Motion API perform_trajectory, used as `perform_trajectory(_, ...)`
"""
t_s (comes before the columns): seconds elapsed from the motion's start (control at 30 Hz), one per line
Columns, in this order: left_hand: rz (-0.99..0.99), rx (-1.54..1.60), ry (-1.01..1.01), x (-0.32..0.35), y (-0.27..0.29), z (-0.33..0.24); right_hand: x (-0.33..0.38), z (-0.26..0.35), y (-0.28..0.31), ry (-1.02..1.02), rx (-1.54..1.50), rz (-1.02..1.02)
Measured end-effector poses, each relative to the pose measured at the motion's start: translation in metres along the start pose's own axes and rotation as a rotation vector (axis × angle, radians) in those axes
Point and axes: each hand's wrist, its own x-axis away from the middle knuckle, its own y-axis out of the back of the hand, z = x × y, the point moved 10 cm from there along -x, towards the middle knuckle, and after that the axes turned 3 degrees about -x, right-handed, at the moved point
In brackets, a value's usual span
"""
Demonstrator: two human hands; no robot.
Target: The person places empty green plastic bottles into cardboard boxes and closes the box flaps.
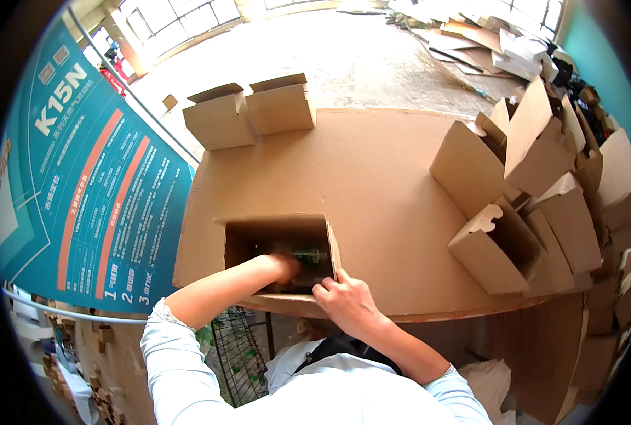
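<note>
An open cardboard box [334, 244] stands at the near edge of the table, its top facing up. My left hand [283, 269] reaches down inside it, smeared by motion, so its fingers cannot be made out. Right beside that hand, in the dark interior, lies a small item with a green and pale surface [307, 256], its kind unclear. At the box's near right corner, my right hand [345, 301] pinches the cardboard edge between thumb and fingers.
Two open cardboard boxes [281, 108] stand at the table's far left. Many more are piled on the right [496, 244]. A teal printed banner [96, 191] flanks the brown tabletop [386, 205]. Below the front edge is a black wire basket [237, 347]. Flattened cardboard [471, 42] lies on the floor beyond.
</note>
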Motion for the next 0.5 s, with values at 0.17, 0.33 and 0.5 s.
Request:
perform_trajectory(0.17,0.089,-0.083,-0.175,-0.023,-0.047,0.018,-0.003,0.008,-0.004,0.038,0.002,0.081)
perform_trajectory(0.33,-0.818,0.702,-0.083,0.145,0.077,0.033,-0.006,0.007,0.037,0.117,-0.127,-0.17)
perform_trajectory(0.5,-1.581,1.054,0.228,0.274,0.016,0.047,0.013,-0.038,0.037,-0.031,-0.452,-0.386)
